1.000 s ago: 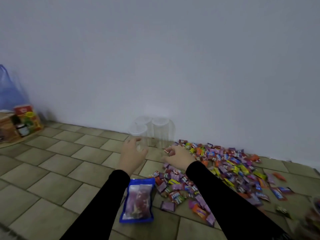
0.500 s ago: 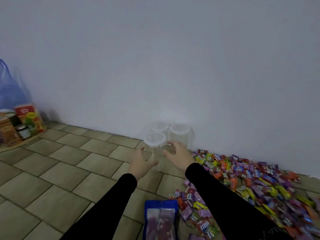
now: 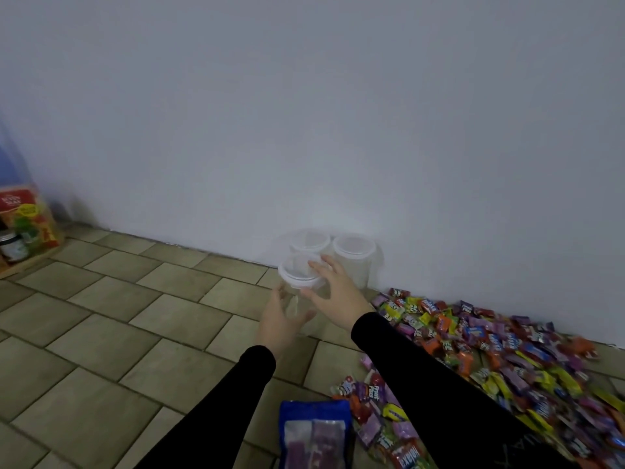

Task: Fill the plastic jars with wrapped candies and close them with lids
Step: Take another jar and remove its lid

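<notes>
Wall (image 3: 304, 113), plain white, above tiled floor (image 3: 118, 333). Wrapped candies (image 3: 507, 360), heaped on floor at right. Blue pouch (image 3: 314, 434), bottom edge. Three clear lidded jars against wall: nearest jar (image 3: 299, 282) between both hands. Right hand (image 3: 338, 292), fingers spread over its lid (image 3: 297, 272). Left hand (image 3: 280, 319), fingers loosely open beside jar body, contact unclear.

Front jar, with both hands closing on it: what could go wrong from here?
1. The front jar stands close to two other jars; the right hand reaching over its lid could knock them.
2. The jar looks empty and light, so the left hand could tip it.
3. The candy pile lies close; a toppled jar could roll into it.
</notes>
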Demonstrator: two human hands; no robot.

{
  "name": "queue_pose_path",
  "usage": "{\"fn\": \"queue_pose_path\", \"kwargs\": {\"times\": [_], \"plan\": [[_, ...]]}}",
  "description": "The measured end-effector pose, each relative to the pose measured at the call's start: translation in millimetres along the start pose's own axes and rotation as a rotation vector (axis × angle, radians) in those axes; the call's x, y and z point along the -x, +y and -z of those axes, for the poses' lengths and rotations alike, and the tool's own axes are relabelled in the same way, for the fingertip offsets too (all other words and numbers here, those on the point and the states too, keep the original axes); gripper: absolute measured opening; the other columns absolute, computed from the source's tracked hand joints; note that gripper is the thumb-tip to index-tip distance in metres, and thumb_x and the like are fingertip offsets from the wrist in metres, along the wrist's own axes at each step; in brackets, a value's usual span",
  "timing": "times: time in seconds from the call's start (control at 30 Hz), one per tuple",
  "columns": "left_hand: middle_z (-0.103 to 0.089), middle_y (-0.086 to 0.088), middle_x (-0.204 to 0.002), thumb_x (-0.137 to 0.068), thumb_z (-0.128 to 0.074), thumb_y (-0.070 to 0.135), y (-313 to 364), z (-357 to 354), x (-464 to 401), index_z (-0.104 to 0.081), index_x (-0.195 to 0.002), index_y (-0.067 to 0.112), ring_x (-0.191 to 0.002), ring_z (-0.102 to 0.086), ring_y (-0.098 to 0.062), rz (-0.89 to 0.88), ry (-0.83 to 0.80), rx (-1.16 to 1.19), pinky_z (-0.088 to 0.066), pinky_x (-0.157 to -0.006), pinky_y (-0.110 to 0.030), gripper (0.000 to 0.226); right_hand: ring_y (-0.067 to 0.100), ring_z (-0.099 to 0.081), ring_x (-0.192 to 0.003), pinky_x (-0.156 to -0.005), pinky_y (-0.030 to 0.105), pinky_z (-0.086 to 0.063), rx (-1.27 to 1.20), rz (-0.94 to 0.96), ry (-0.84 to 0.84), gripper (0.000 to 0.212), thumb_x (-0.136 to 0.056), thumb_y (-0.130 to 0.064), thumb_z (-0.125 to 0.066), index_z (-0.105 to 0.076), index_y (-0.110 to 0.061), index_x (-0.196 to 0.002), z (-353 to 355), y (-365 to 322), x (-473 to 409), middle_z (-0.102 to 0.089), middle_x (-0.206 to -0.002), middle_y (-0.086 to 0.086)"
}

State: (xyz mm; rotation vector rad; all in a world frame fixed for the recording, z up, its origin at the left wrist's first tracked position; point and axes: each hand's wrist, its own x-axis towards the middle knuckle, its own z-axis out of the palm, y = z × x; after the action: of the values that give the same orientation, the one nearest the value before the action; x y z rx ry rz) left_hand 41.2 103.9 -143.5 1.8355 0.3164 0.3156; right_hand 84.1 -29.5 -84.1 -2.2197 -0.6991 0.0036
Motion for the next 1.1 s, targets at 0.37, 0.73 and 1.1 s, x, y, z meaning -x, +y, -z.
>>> {"fn": "queue_pose_path", "kwargs": {"times": [0.37,0.73,1.1], "plan": [[-0.047,0.002,-0.125,-0.069,-0.082,0.042,23,-10,48,-0.041,-0.138,0.023,-0.113,-0.05,-0.013,-0.239,0.093,-0.039,-0.046,-0.099,-0.034,0.083,0.007,-0.031,-0.135,-0.106,0.019,-0.024,-0.109,0.068,0.142,0.051,-0.091,-0.041,-0.059,-0.044,-0.031,-0.139,42,-12,54,-0.025,-0.151,-0.009],[-0.047,0.002,-0.134,-0.07,-0.082,0.042,65,-77,124,-0.036,-0.143,0.019,-0.113,-0.053,-0.012,-0.31,-0.058,0.041,-0.05,-0.096,-0.036,0.089,-0.001,-0.033,-0.127,-0.095,-0.002,-0.023,-0.098,0.109,0.32,0.041,-0.089,-0.036,-0.064,-0.055,-0.028,-0.128,111,6,153,-0.034,-0.139,-0.007],[-0.057,0.005,-0.114,-0.061,-0.083,0.058,90,-174,215,-0.051,-0.126,0.031,-0.103,-0.058,-0.012,-0.35,-0.259,0.03,-0.051,-0.082,-0.027,0.077,0.003,-0.041,-0.121,-0.094,-0.001,-0.024,-0.042,0.04,0.402,0.035,-0.085,-0.033,-0.069,-0.062,-0.026,-0.119,185,48,273,-0.041,-0.127,-0.005]]}}
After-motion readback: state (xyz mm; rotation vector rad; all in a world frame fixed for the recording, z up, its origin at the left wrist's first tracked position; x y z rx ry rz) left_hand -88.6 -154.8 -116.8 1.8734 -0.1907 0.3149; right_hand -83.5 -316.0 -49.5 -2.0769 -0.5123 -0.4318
